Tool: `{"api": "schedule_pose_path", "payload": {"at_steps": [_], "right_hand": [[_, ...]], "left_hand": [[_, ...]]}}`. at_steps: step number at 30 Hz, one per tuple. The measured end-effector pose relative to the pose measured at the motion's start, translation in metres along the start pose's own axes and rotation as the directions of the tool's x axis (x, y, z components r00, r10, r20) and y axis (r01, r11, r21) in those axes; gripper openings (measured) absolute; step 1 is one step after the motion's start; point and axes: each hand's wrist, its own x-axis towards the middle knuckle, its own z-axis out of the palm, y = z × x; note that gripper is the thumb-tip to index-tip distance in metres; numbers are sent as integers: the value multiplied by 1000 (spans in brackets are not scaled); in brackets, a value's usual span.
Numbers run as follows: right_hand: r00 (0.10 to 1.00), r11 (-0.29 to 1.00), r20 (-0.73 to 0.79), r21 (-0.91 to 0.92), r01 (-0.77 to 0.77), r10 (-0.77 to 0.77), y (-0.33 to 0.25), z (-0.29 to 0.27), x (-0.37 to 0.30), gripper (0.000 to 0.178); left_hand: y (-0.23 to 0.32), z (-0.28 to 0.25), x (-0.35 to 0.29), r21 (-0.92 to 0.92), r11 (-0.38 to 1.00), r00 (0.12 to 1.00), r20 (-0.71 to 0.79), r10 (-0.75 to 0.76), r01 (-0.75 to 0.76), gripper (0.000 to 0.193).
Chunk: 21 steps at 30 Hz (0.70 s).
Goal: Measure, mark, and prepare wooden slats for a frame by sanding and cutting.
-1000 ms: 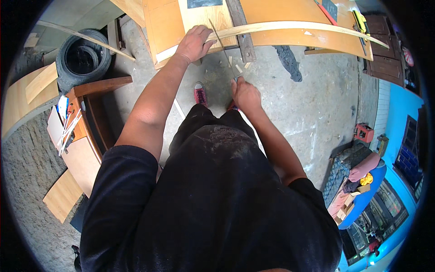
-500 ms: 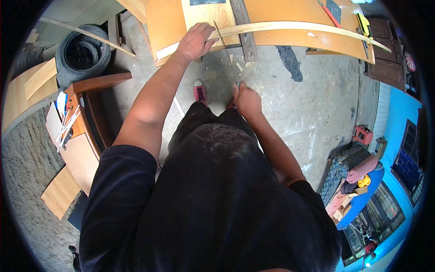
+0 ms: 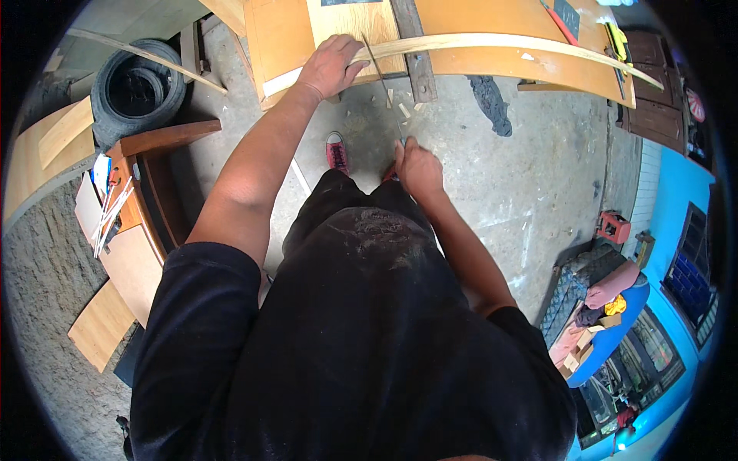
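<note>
A long, thin pale wooden strip [image 3: 492, 44] lies across the orange-brown tabletop [image 3: 492, 19], curving in this view, its right end reaching past the table's edge. My left hand [image 3: 330, 67] is closed over the strip near its left part, holding it down on a wooden board [image 3: 357, 23]. In my right hand [image 3: 420, 167] is the handle of a handsaw, mostly covered by the fingers. The narrow saw blade [image 3: 378, 67] runs away from that hand and crosses the strip just right of my left hand. How deep its teeth sit in the wood cannot be seen.
Small offcuts [image 3: 403, 110] litter the concrete floor below the table. A dark bar [image 3: 416, 54] lies under the strip; a red-handled tool [image 3: 560, 23] rests farther right. Tyres [image 3: 138, 92] and a wooden cabinet [image 3: 134, 192] stand left. A dark crumpled cloth [image 3: 490, 106] lies on the floor.
The surroundings have shifted slightly in the picture. Both hands keep their grips, with the saw blade still across the strip at about the same spot.
</note>
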Motion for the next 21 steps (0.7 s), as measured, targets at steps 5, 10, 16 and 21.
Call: {"api": "schedule_pose_path", "payload": {"at_steps": [5,10,16,21], "right_hand": [[1000,1000,-7,-5,30,-30,0,3,16,41],[998,1000,-59,4,19,-19,-21,-5,42,40],[999,1000,27,-19,-17,18,-7,-3,7,39],[1000,1000,-9,-18,10,-11,-16,0,38,39]], "left_hand": [[0,1,3,6,1000,1000,-9,11,-11,32],[1,1,3,-4,1000,1000,6,5,-5,33],[1,1,0,6,1000,1000,-26,13,-13,33],[3,-1,4,-6,1000,1000,4,11,-11,33]]}}
